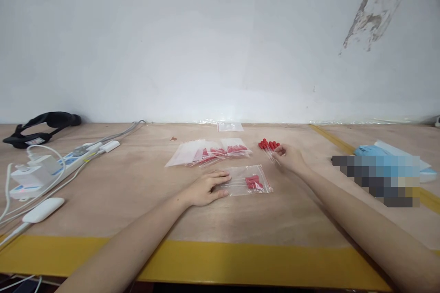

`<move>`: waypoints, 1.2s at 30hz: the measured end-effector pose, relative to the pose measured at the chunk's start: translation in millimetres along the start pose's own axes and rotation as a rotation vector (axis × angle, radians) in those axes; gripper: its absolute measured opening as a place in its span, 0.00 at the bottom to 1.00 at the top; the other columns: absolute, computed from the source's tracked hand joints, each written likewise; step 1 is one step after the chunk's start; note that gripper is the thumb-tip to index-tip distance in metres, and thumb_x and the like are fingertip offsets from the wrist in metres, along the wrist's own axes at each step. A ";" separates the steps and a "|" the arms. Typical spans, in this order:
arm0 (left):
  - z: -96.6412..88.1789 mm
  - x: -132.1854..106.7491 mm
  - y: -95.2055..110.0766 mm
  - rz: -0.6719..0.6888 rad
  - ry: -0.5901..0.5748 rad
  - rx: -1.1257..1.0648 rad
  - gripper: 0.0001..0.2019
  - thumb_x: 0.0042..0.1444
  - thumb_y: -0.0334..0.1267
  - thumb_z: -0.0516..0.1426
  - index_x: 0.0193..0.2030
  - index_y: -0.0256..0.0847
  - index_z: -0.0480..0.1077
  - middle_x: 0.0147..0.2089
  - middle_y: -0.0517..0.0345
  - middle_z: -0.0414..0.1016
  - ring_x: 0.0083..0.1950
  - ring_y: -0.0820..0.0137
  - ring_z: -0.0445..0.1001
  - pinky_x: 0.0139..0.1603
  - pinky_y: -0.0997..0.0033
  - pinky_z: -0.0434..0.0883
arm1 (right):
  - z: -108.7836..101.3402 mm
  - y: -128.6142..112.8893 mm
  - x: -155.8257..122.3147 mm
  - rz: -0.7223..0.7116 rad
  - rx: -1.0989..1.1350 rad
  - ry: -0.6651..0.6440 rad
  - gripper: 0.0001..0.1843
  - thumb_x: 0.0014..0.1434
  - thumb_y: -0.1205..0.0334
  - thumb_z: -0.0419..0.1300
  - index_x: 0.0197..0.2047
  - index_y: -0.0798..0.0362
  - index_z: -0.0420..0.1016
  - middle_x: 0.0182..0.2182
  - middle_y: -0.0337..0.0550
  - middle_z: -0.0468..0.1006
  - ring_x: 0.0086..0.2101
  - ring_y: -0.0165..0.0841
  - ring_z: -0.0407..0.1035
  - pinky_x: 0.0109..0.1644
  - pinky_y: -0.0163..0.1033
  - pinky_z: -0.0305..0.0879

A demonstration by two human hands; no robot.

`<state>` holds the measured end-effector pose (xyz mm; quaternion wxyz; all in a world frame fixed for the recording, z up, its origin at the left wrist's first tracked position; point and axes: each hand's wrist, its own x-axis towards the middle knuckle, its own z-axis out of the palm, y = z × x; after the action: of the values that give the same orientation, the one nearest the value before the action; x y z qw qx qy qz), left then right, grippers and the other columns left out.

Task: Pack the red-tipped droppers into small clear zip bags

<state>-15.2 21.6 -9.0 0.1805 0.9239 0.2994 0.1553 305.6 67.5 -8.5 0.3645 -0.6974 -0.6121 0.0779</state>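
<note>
My left hand lies flat on the left end of a clear zip bag that holds a few red-capped droppers. My right hand rests on the table with its fingers curled at a loose bunch of red-capped droppers; whether it grips one I cannot tell. Behind the zip bag lies a spread pile of filled and flat bags.
A single small clear bag lies by the wall. A power strip with chargers and cables, a black strap device and a white puck sit at left. Blue packets lie at right. Yellow tape marks the front edge.
</note>
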 end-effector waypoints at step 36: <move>0.3 -0.7 0.0 0.010 0.025 -0.043 0.24 0.57 0.49 0.51 0.58 0.46 0.58 0.61 0.54 0.56 0.62 0.63 0.54 0.61 0.58 0.54 | -13.6 -18.4 15.9 0.215 0.300 -0.040 0.20 0.49 0.52 0.56 0.40 0.59 0.68 0.19 0.39 0.69 0.18 0.27 0.62 0.19 0.32 0.55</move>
<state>-15.6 21.1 -9.4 0.1957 0.9193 0.2937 0.1741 302.2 76.1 17.7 0.4420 -0.6949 -0.5225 0.2208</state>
